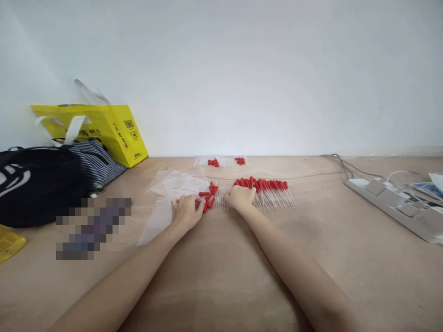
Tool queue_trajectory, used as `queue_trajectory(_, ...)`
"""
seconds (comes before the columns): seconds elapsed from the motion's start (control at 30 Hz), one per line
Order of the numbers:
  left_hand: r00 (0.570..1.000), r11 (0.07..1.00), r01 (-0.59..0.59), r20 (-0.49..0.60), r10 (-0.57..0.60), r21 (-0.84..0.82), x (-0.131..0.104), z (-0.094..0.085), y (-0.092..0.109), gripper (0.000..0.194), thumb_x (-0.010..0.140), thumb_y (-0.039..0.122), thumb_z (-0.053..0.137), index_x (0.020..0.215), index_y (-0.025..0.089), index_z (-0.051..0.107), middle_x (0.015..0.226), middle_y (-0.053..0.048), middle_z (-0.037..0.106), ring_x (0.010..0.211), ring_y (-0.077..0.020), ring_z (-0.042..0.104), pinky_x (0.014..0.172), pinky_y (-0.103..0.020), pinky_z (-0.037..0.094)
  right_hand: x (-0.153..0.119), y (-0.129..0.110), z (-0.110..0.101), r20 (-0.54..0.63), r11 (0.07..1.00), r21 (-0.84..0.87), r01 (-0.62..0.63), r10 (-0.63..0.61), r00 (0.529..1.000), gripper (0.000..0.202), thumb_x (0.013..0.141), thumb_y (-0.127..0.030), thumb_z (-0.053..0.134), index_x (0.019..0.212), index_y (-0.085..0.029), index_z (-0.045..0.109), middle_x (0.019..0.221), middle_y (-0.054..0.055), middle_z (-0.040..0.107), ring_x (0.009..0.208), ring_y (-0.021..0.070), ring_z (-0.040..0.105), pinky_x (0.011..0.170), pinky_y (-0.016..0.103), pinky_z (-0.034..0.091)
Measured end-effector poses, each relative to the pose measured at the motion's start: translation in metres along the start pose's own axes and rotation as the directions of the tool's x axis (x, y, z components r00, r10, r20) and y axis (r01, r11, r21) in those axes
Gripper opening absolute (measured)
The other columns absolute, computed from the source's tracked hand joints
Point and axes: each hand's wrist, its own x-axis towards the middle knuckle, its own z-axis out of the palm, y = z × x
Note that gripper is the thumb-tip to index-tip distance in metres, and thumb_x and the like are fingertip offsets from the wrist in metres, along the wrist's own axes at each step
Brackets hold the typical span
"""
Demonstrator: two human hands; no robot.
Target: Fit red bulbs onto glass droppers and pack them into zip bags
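My left hand (188,212) is closed, its thumb and index fingertips pinched at a red rubber bulb on the near edge of a small loose pile of red rubber bulbs (212,193). Just right of the pile lies a row of bare clear glass tubes (221,197). Over the right end of these tubes is my right hand (240,197), its fingers curled in; what they hold, if anything, is hidden. Beyond and to the right of that hand lie several droppers (273,193) side by side, red bulbs at the far end and clear tubes pointing toward me.
Clear plastic bags (161,212) lie flat by my left hand. Near the wall is another bag (226,161) with red bulbs. A yellow bag (121,133), striped pouch (95,161) and black bag (38,189) stand left. A power strip (391,210) with cables lies right.
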Motion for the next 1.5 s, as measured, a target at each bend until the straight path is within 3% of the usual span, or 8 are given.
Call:
queue_trajectory(0.17,0.996,0.997,-0.062,-0.067,0.059,-0.037,-0.003,0.002,0.009,0.019,0.082,0.031,0.038,0.078,0.020,0.053,0.080,-0.003,0.064,0.081,-0.0230,0.053,0.074,-0.038,0.027,-0.005,0.000,-0.002,-0.011,1.000,-0.001,0.031,-0.031,0.999,0.026,0.074,-0.029,0.044,0.076,-0.012,0.063,0.078,0.014,0.064,0.078,0.0251,0.057,0.077,0.040,0.024)
queue_trajectory(0.3,0.986,0.986,-0.137,-0.106,0.127,-0.092,-0.008,0.002,0.011,0.016,0.083,0.029,0.039,0.086,0.021,0.051,0.089,-0.004,0.063,0.084,-0.0217,0.052,0.078,-0.038,0.026,-0.017,0.017,-0.008,-0.142,0.990,0.029,0.135,-0.130,0.981,0.027,0.080,-0.028,0.037,0.084,-0.011,0.057,0.085,0.014,0.062,0.086,0.0251,0.052,0.075,0.037,0.026)
queue_trajectory(0.47,0.956,0.945,-0.293,-0.052,0.289,-0.145,-0.021,0.001,0.025,0.019,0.084,0.024,0.039,0.096,0.024,0.054,0.097,-0.003,0.063,0.094,-0.0215,0.050,0.083,-0.040,0.023,-0.048,0.066,-0.006,-0.338,0.846,0.151,0.512,-0.442,0.831,0.021,0.084,-0.018,0.029,0.085,-0.015,0.050,0.082,0.006,0.059,0.075,0.0146,0.051,0.077,0.031,0.026)
queue_trajectory(0.57,0.933,0.917,-0.357,-0.028,0.358,-0.180,-0.029,0.001,0.038,0.019,0.085,0.022,0.038,0.089,0.024,0.057,0.088,-0.002,0.064,0.091,-0.0199,0.051,0.086,-0.041,0.021,-0.066,0.093,-0.002,-0.361,0.783,0.143,0.606,-0.529,0.768,0.024,0.083,-0.011,0.029,0.092,-0.015,0.051,0.081,0.005,0.059,0.072,0.0134,0.051,0.077,0.030,0.027)
queue_trajectory(0.7,0.926,0.899,-0.374,-0.038,0.376,-0.226,-0.037,0.002,0.050,0.020,0.085,0.024,0.037,0.085,0.023,0.057,0.083,0.000,0.064,0.087,-0.0182,0.052,0.090,-0.042,0.018,-0.079,0.111,-0.003,-0.351,0.753,0.131,0.645,-0.574,0.740,0.038,0.079,-0.005,0.030,0.108,-0.017,0.050,0.091,0.007,0.060,0.078,0.0139,0.053,0.078,0.031,0.029)
queue_trajectory(0.9,0.923,0.891,-0.370,0.003,0.384,-0.263,-0.039,0.003,0.053,0.022,0.086,0.024,0.035,0.090,0.023,0.057,0.086,-0.001,0.065,0.089,-0.0186,0.051,0.090,-0.043,0.019,-0.082,0.102,-0.003,-0.314,0.732,0.147,0.665,-0.603,0.733,0.035,0.081,-0.009,0.034,0.108,-0.022,0.053,0.090,0.005,0.061,0.080,0.0138,0.054,0.078,0.031,0.029)
queue_trajectory(1.2,0.928,0.864,-0.362,-0.047,0.369,-0.349,-0.034,0.005,0.050,0.017,0.084,0.026,0.041,0.087,0.024,0.058,0.083,0.002,0.065,0.085,-0.0169,0.053,0.088,-0.039,0.022,-0.084,0.090,0.002,-0.334,0.703,0.228,0.673,-0.593,0.733,0.031,0.081,-0.010,0.036,0.102,-0.019,0.056,0.078,0.003,0.060,0.072,0.0136,0.051,0.074,0.030,0.029)
queue_trajectory(1.5,0.930,0.840,-0.343,-0.027,0.366,-0.420,-0.034,0.004,0.048,0.011,0.080,0.026,0.049,0.075,0.024,0.060,0.074,0.005,0.065,0.077,-0.0150,0.055,0.086,-0.038,0.022,-0.087,0.084,0.001,-0.423,0.654,0.005,0.757,-0.684,0.594,0.031,0.080,-0.006,0.032,0.085,-0.014,0.061,0.062,0.002,0.053,0.055,0.0111,0.039,0.063,0.029,0.023)
